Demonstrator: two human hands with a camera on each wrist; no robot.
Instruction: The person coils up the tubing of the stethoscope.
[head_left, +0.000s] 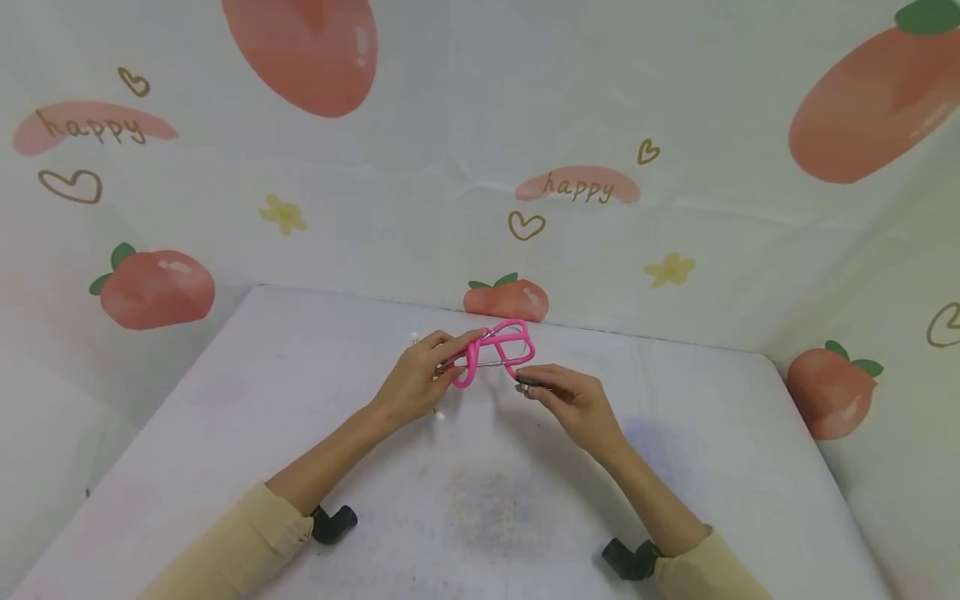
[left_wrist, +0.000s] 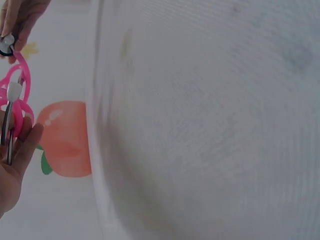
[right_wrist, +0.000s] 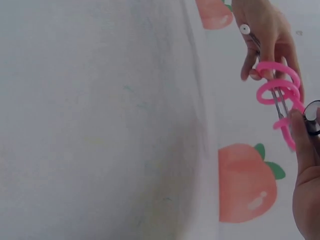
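A stethoscope with pink tubing (head_left: 471, 367) is held above the table between both hands. Its tubing winds in loops around the metal ear tubes (right_wrist: 281, 104). My left hand (head_left: 411, 382) grips the ear tubes and part of the tubing. White ear tips stick out past that hand, one ear tip (head_left: 439, 415) on its near side. Between thumb and fingers, my right hand (head_left: 581, 406) pinches the dark and silver chest piece (head_left: 527, 384) at the tubing's end. The left wrist view also shows the chest piece (left_wrist: 7, 44), partly cut off by the frame edge.
Underneath lies a white table (head_left: 360, 517) with faint stains. A white backdrop (head_left: 420, 167) printed with peaches, hearts and "happy" rises behind and at the sides. Black angled pieces (head_left: 334, 525) sit at both wrists by the beige sleeves (head_left: 232, 542).
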